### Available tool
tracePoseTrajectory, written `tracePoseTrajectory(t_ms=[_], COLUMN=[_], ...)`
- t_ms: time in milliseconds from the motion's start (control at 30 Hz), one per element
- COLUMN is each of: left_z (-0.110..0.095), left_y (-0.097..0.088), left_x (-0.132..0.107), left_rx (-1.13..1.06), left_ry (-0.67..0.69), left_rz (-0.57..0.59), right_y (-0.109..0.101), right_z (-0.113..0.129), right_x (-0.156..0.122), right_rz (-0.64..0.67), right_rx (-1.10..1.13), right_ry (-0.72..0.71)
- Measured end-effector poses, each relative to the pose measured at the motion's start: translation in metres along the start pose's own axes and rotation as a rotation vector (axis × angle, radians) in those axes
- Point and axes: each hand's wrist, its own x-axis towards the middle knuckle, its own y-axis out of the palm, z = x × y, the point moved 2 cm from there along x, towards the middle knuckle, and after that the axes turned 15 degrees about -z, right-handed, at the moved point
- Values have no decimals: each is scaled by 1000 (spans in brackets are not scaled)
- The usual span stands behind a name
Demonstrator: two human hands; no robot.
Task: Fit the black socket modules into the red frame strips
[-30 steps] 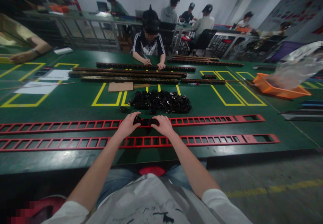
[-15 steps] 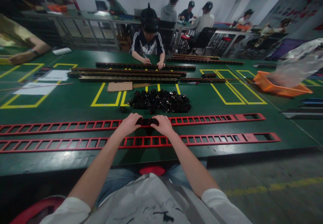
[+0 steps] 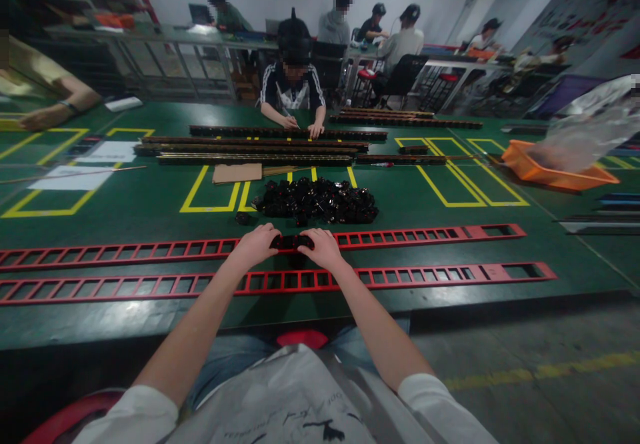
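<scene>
My left hand point(image 3: 256, 245) and my right hand point(image 3: 323, 248) face each other over the far red slotted strip point(image 3: 395, 237). The fingers of each are closed on small black parts point(image 3: 288, 243) at the strip's openings. How far these parts sit inside the openings is hidden by my fingers. A second red slotted strip point(image 3: 420, 276) lies nearer to me, under my forearms. Just beyond my hands is a heap of similar black parts point(image 3: 320, 201), with one loose black part point(image 3: 243, 218) at its left.
Behind the heap lie a piece of cardboard point(image 3: 237, 173) and long dark strips point(image 3: 255, 157). Across the table a person point(image 3: 294, 84) writes or marks with a pen. An orange tray point(image 3: 560, 167) with clear plastic stands right; paper sheets point(image 3: 73, 176) lie left.
My hands stay at nearly the same spot on the far strip, fingers still closed on the black parts. The view has shifted very slightly.
</scene>
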Motion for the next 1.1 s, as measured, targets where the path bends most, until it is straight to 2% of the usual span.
tracePoseTrajectory(t_ms=[200,367,633,900,1100], left_z=[-13,-16,-16,-29,-23], left_y=[-12,-11,-11,-13,-9], left_x=[-2,0,3,9,14], left_rx=[126,186,150,191,179], left_ry=[20,26,-13,-61,-54], left_rz=[13,15,9,4,57], right_y=[-1,-1,-2,-1,-1], right_z=[1,2,3,3,2], right_x=[0,0,1,1,0], right_rz=[-1,3,15,10,8], right_rx=[7,2,6,10,17], right_ry=[0,5,19,19,17])
